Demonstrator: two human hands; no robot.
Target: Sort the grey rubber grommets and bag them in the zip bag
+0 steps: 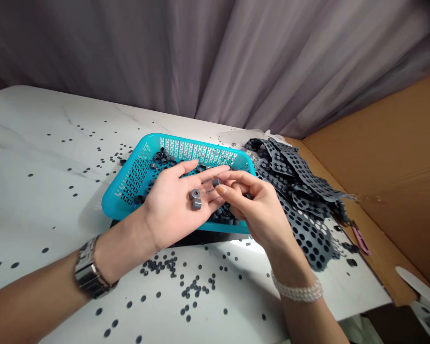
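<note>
Left hand (175,198) lies palm up, fingers spread, with two small gray rings (196,204) resting on its palm; the right hand (261,203) pinches a third ring (216,182) between thumb and forefinger, just over the left fingers. Whether its other fingers hold anything cannot be told. A metal watch (89,268) circles the left wrist, a beaded bracelet (297,289) the right.

Take the basket as the clock's center, with twelve pointing away from the person. At six o'clock, small dark dots (195,304) cluster on the white, faintly veined table (32,205); more are scattered toward nine and ten.

Beneath the hands sits the blue basket (108,205), with many loose dark pieces (163,155) in it that look like more rings. Judging by these, a fair share of the work seems done; the three rings at the hands appear to be in progress. How finished the basket's contents are does not show.

Heaped at three o'clock are gray holed sheets (304,234), some parts bearing studs, so more may be left to handle there. Past them, between three and four, lies a pink tool (360,240) by a brown cardboard panel (390,157). Farthest off, a gray curtain (146,57) hangs in folds from eleven to one.
</note>
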